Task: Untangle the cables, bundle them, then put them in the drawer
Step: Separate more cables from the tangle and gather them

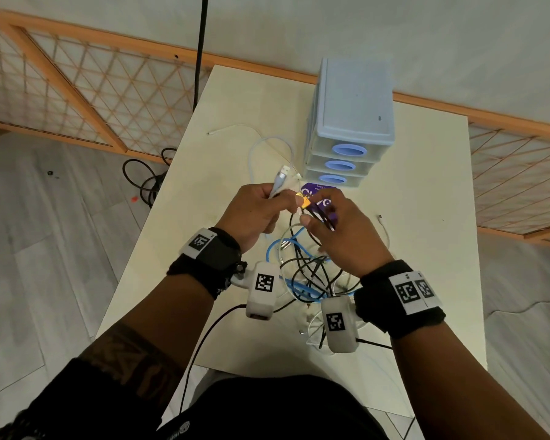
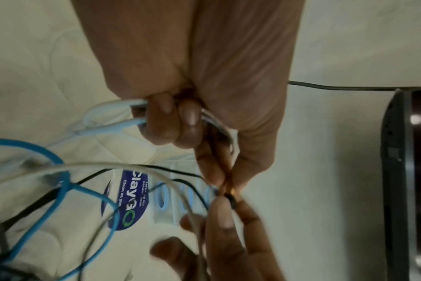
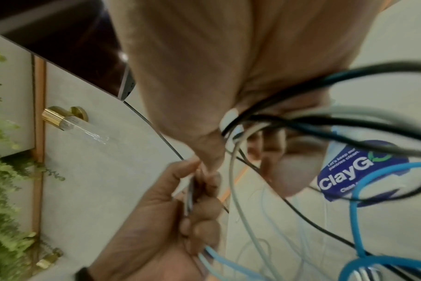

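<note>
My left hand (image 1: 285, 198) grips a pale blue cable (image 1: 278, 182) whose USB plug sticks up out of the fist; in the left wrist view its curled fingers (image 2: 161, 121) close round that cable (image 2: 113, 123). My right hand (image 1: 315, 214) meets it fingertip to fingertip and pinches a thin black cable (image 1: 323, 217). Below both hands, a tangle (image 1: 305, 268) of black, white and bright blue cables (image 1: 275, 246) lies on the table (image 1: 229, 122). The right wrist view shows black strands (image 3: 301, 123) crossing my right palm. The drawer unit (image 1: 353, 100) stands behind, all drawers closed.
A purple sticker (image 1: 315, 190) lies on the table in front of the drawers. A loose white cable (image 1: 235, 127) curls at the back left, and a thin cable (image 1: 383, 227) lies to the right. More black cable (image 1: 143, 176) rests on the floor past the left edge.
</note>
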Tool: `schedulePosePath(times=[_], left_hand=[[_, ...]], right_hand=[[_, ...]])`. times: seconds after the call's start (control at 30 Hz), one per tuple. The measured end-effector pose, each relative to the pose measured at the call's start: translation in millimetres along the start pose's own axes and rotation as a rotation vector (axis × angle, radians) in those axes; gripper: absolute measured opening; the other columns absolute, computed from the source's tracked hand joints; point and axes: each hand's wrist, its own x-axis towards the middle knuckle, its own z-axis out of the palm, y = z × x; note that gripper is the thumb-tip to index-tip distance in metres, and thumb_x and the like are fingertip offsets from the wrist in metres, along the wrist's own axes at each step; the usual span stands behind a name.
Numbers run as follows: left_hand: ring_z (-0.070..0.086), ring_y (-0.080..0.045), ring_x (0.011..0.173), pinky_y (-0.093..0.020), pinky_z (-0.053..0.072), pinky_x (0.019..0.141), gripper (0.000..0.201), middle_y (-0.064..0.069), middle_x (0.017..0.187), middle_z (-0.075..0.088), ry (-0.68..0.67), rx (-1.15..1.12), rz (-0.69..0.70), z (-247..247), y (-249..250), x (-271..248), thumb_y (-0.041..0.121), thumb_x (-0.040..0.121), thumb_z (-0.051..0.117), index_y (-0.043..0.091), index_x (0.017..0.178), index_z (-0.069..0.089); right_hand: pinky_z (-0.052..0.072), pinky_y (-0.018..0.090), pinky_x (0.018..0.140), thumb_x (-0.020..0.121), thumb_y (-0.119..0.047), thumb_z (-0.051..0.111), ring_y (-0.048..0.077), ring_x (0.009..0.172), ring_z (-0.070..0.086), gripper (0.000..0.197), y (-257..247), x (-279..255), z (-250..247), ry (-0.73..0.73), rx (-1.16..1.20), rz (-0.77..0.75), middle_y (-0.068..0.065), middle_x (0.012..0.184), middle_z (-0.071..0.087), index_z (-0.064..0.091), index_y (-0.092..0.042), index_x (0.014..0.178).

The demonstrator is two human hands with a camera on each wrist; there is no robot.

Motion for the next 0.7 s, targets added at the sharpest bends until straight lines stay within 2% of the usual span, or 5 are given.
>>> schedulePosePath(times=[0.2,0.3,0.4,0.6,0.7], left_hand=[[0.016,-0.020,0.059,-0.027,0.020,0.048,0.016,-0.018,0.081,0.037,0.043,-0.180,-0.012,-4.8,19.5,5.0,0.015,0.093,0.073,0.005,0.087,0.063],[0.022,-0.012,0.051,-0.025,0.017,0.048,0.013,-0.002,0.076,0.054,0.047,-0.275,-0.015,-5.0,24.4,6.5,0.019,0.099,0.068,0.007,0.095,0.065],[0.026,-0.009,0.052,-0.025,0.017,0.052,0.022,0.003,0.080,0.058,-0.065,-0.339,-0.026,-0.1,23.5,3.4,0.029,0.104,0.061,0.008,0.104,0.068],[0.042,-0.013,0.057,-0.031,0.032,0.059,0.023,0.000,0.079,0.061,-0.194,-0.112,0.070,8.4,15.7,1.2,0.023,0.107,0.057,0.008,0.098,0.073],[0.048,-0.013,0.056,-0.025,0.043,0.056,0.032,-0.003,0.082,0.068,-0.130,-0.028,0.127,9.1,17.8,0.1,0.027,0.111,0.049,0.012,0.088,0.068]], right_hand=[[0.035,0.040,0.095,0.096,-0.032,0.061,0.030,0.129,0.040,0.020,4.5,-3.6,8.3,0.177,-0.373,-0.175,0.006,0.137,0.052,0.074,-0.018,0.103],[0.036,0.028,0.083,0.101,-0.022,0.053,0.010,0.102,0.051,0.024,-2.9,-5.8,6.0,0.181,-0.323,-0.344,-0.003,0.107,0.064,0.072,-0.015,0.089],[0.039,0.007,0.063,0.106,-0.019,0.049,-0.003,0.064,0.058,0.029,-11.8,-7.9,9.2,0.054,-0.090,-0.226,-0.008,0.068,0.065,0.067,-0.014,0.083],[0.051,0.033,0.055,0.104,-0.022,0.051,0.017,0.049,0.062,0.032,-10.1,-3.4,24.9,0.067,-0.061,-0.145,0.005,0.058,0.068,0.063,-0.007,0.078],[0.047,0.026,0.044,0.106,-0.031,0.048,0.017,0.034,0.055,0.039,-16.6,-5.3,20.8,-0.079,0.065,-0.062,0.006,0.052,0.066,0.061,-0.012,0.076]])
